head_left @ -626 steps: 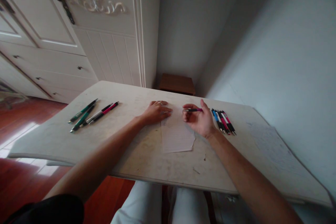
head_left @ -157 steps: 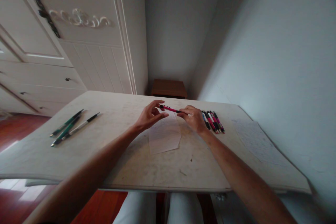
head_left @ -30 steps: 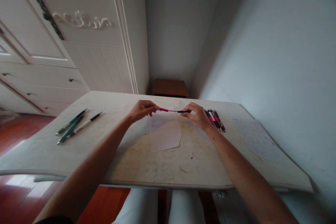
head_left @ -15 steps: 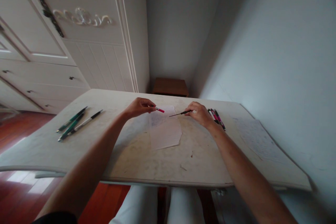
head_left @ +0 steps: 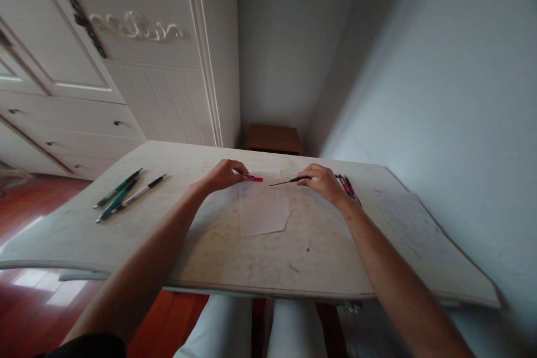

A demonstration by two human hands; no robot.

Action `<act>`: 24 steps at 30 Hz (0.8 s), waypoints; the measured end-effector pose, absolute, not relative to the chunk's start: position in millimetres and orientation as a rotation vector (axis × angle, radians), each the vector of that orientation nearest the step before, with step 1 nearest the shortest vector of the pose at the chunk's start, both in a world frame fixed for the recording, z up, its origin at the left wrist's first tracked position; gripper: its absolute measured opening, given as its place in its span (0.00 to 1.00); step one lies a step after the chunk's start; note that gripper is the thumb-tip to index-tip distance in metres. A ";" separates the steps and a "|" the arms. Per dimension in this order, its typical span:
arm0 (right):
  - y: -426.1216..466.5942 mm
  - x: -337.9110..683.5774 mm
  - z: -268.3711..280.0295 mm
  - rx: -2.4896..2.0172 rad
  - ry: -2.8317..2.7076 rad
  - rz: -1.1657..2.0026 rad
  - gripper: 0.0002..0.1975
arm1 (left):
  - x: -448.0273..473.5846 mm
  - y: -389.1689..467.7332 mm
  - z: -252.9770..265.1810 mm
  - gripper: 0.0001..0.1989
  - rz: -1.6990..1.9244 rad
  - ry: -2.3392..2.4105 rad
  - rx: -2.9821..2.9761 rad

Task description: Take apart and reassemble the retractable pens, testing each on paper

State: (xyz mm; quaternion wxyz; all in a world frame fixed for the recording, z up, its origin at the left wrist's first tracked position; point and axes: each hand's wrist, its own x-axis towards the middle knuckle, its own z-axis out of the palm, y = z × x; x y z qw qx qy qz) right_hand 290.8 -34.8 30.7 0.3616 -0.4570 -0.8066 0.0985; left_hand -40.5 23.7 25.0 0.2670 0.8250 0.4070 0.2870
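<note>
My left hand is closed in a pinch on a short pink-red pen piece, whose bright end points right. My right hand is closed on a pen refill, a thin dark rod with a thicker black part at the fingers. Its free end points left at the pink-red piece; a small gap lies between them. Below both hands is a sheet of white paper with faint writing near its top. Several pink and dark pens lie just beyond my right hand, which partly hides them.
Green pens and a white pen with a black end lie on the left of the white table. A written sheet is at the right, beside the wall. Small scraps lie near the front edge.
My left hand has lowered slightly, and the pink-red piece has turned from slanting down to nearly level. My right hand stays almost in place with the refill.
</note>
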 end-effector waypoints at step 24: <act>-44.4 272.3 32.4 -1.142 -2.125 0.396 0.08 | 1.2 -5.4 16.1 0.09 0.826 0.886 2.665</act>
